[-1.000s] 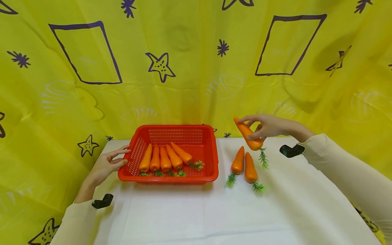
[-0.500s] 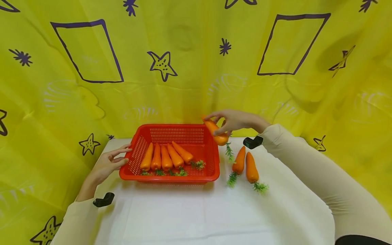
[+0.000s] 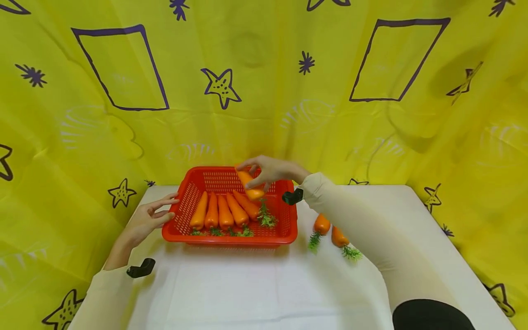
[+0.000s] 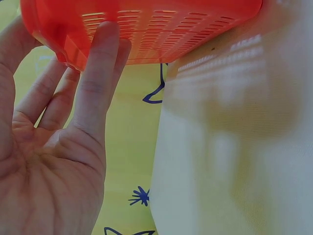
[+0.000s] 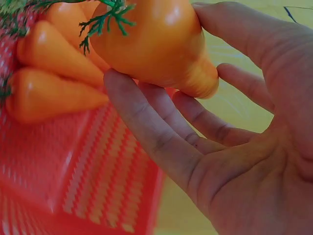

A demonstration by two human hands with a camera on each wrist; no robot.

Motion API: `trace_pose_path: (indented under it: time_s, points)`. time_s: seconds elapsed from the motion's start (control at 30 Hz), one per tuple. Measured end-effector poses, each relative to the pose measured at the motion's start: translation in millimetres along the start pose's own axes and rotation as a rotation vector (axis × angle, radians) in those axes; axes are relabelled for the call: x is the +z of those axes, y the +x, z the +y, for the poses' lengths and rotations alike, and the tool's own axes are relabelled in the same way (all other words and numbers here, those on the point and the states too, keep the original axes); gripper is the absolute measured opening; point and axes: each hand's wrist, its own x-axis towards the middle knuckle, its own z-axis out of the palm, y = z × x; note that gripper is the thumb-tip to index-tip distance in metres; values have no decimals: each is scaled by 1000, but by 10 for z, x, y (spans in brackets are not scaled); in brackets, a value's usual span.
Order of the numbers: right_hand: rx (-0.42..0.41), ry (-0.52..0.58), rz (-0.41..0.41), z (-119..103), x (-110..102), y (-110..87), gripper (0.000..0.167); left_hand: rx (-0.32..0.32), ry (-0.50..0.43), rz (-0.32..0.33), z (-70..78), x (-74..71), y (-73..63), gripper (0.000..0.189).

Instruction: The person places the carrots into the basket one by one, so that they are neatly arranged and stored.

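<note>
We've got an artificial carrot (image 5: 151,41) up above the right half of the red basket (image 3: 231,240), and the right hand (image 3: 266,170) has its grip narrowed on it, thumb against fingertips, probably so the greens (image 5: 117,7) hang free. Inside the basket, five matching carrots (image 3: 224,215) lie side by side, tips toward its far wall, lined up, we'd judge, to save room. At the basket's left end, the left hand (image 3: 146,221) touches with a wide grip, likely steadying. Right of the basket, two loose carrots (image 3: 321,224) rest on the bench (image 3: 222,284).
</note>
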Motion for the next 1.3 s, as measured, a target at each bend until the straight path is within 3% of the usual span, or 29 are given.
trace_pose_path:
  time_s: [0.27,0.53,0.67,1.03,1.3]
  points:
    - [-41,85,-5,25,358,451,66,-5,0,4,-11,-6,11,44]
    - [-34,273,-16,33,710,836,61,-2,-13,7,-15,-22,-6,44]
    - [-11,356,18,54,856,982,61,3,-15,2,-21,-15,2,44]
    - [77,415,139,78,1092,1164,58,-9,-19,-3,-10,6,27,45]
    - [94,473,108,86,1158,1212,57,-4,-32,-7,-18,-4,12,44]
